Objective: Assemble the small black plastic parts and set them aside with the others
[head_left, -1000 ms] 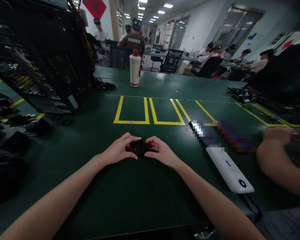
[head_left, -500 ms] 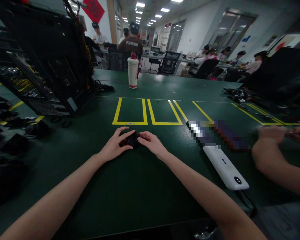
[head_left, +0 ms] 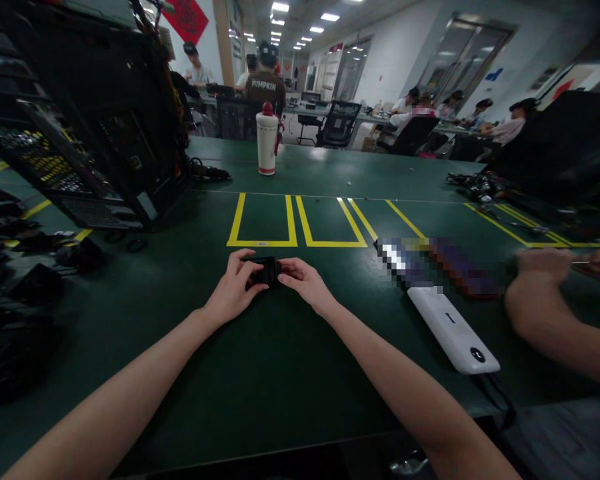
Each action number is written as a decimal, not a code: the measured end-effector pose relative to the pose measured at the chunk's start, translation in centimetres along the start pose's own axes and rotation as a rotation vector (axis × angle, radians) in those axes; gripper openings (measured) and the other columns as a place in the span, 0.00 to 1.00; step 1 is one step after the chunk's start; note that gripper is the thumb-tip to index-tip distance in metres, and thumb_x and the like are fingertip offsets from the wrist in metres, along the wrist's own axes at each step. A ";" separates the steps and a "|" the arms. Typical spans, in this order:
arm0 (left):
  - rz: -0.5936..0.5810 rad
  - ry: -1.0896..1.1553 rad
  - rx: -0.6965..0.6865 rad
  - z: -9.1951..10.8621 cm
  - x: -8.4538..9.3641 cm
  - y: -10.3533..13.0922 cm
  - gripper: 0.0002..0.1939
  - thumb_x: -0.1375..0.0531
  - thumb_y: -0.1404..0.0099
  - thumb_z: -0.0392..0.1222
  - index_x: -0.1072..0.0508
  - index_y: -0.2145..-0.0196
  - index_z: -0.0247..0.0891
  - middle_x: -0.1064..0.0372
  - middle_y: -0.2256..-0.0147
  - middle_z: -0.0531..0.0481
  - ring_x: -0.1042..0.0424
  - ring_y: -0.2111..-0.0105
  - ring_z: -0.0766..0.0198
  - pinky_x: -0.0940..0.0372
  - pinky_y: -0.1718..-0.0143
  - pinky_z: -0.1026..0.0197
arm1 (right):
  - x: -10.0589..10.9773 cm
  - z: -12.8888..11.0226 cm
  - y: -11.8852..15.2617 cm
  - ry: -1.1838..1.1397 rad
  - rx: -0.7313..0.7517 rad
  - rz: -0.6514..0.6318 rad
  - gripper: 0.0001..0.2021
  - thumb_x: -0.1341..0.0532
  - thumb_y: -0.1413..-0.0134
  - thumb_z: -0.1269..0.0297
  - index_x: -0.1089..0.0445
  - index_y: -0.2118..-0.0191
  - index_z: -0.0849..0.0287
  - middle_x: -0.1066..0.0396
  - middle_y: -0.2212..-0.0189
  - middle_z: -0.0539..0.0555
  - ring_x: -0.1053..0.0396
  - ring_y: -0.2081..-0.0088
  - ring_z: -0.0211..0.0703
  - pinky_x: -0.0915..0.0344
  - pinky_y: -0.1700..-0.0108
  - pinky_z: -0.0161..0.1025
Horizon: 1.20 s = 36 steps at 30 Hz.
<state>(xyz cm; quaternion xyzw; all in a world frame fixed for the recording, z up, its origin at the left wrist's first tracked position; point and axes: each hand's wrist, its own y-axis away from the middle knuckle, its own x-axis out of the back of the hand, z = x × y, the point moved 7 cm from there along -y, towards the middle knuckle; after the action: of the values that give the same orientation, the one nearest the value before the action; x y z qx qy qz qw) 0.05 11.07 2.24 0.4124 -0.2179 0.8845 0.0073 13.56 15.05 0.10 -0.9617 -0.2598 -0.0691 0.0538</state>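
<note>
A small black box-shaped part [head_left: 267, 272] is between my two hands, just above or on the green table [head_left: 260, 380]; its exact kind cannot be made out. My left hand [head_left: 234, 285] grips it from the left, thumb along the near side and fingers over the top and far side. From the right, the fingertips and thumb of my right hand [head_left: 303, 283] pinch its right end. Yellow tape rectangles [head_left: 263, 244] lie on the table just beyond both hands.
A black computer case [head_left: 100, 133] stands at left, with several black parts [head_left: 35, 287] near it. A white-and-red tumbler [head_left: 267, 143] is further back. To the right lie a white power bank-like device [head_left: 453, 330] and blurred phones [head_left: 460, 267]; a co-worker's arm [head_left: 555, 313] rests beyond them.
The fingers of my left hand have shifted on the black part, the index finger now bent back, and more of its top shows. My right hand stays nearly in place.
</note>
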 end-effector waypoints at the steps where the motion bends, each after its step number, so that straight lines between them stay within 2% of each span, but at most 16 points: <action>1: 0.007 0.003 0.012 0.0 0.0 0.1 0.15 0.44 0.46 0.39 0.40 0.59 0.42 0.57 0.50 0.48 0.35 0.63 0.62 0.32 0.64 0.51 | 0.0 0.0 0.0 -0.007 -0.005 0.003 0.15 0.43 0.54 0.66 0.39 0.57 0.56 0.36 0.60 0.52 0.38 0.57 0.37 0.42 0.54 0.40; 5: -0.011 0.039 0.052 0.1 -0.4 0.1 0.17 0.44 0.46 0.41 0.40 0.58 0.42 0.55 0.54 0.49 0.36 0.63 0.64 0.32 0.64 0.54 | 0.0 0.1 0.1 -0.023 -0.023 0.012 0.15 0.43 0.54 0.66 0.39 0.57 0.56 0.37 0.60 0.52 0.39 0.57 0.38 0.42 0.53 0.42; 10: -0.015 0.024 0.116 0.2 -0.8 -0.2 0.21 0.43 0.48 0.48 0.42 0.58 0.41 0.52 0.56 0.49 0.38 0.62 0.61 0.33 0.64 0.52 | 0.0 0.3 -0.1 -0.050 -0.033 -0.001 0.15 0.42 0.55 0.65 0.38 0.58 0.56 0.37 0.60 0.52 0.39 0.57 0.39 0.43 0.53 0.43; 15: -0.001 0.019 0.121 0.6 -0.6 -0.5 0.16 0.44 0.46 0.46 0.41 0.60 0.40 0.51 0.58 0.50 0.39 0.61 0.62 0.34 0.62 0.55 | 0.1 0.6 -0.4 -0.061 -0.020 0.042 0.13 0.43 0.54 0.62 0.37 0.59 0.57 0.35 0.62 0.52 0.37 0.59 0.37 0.42 0.54 0.40; 19: 0.001 0.031 0.112 0.7 -0.6 -0.5 0.16 0.44 0.46 0.45 0.41 0.60 0.40 0.51 0.59 0.50 0.40 0.60 0.62 0.34 0.61 0.55 | 0.3 1.2 -0.5 -0.004 -0.068 0.106 0.14 0.45 0.52 0.58 0.37 0.60 0.59 0.35 0.63 0.53 0.36 0.60 0.38 0.40 0.56 0.41; 27: 0.028 0.017 0.092 0.6 -0.7 -0.6 0.15 0.43 0.47 0.43 0.40 0.62 0.39 0.49 0.61 0.50 0.39 0.63 0.63 0.34 0.64 0.56 | 0.1 0.5 -0.2 -0.050 -0.029 0.024 0.16 0.41 0.56 0.65 0.39 0.58 0.57 0.36 0.59 0.51 0.38 0.56 0.39 0.42 0.52 0.41; 32: 0.019 0.035 0.095 0.7 -0.6 -0.7 0.15 0.43 0.47 0.43 0.40 0.61 0.40 0.48 0.61 0.50 0.38 0.62 0.61 0.35 0.64 0.55 | 0.5 1.4 -0.3 0.069 -0.097 0.114 0.17 0.44 0.53 0.58 0.39 0.57 0.59 0.36 0.60 0.54 0.37 0.59 0.40 0.40 0.56 0.43; 36: 0.013 0.041 0.092 0.8 -0.7 -0.6 0.15 0.44 0.47 0.42 0.40 0.61 0.40 0.48 0.61 0.50 0.39 0.62 0.62 0.35 0.64 0.55 | 0.1 0.9 -0.2 0.119 -0.070 0.057 0.15 0.45 0.52 0.59 0.37 0.58 0.58 0.35 0.62 0.53 0.37 0.62 0.39 0.39 0.58 0.43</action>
<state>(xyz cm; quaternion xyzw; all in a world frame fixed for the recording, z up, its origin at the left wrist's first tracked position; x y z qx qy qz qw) 1.14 11.41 2.40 0.3929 -0.1798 0.9018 -0.0131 13.68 15.40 -0.78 -0.9641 -0.2261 -0.1337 0.0376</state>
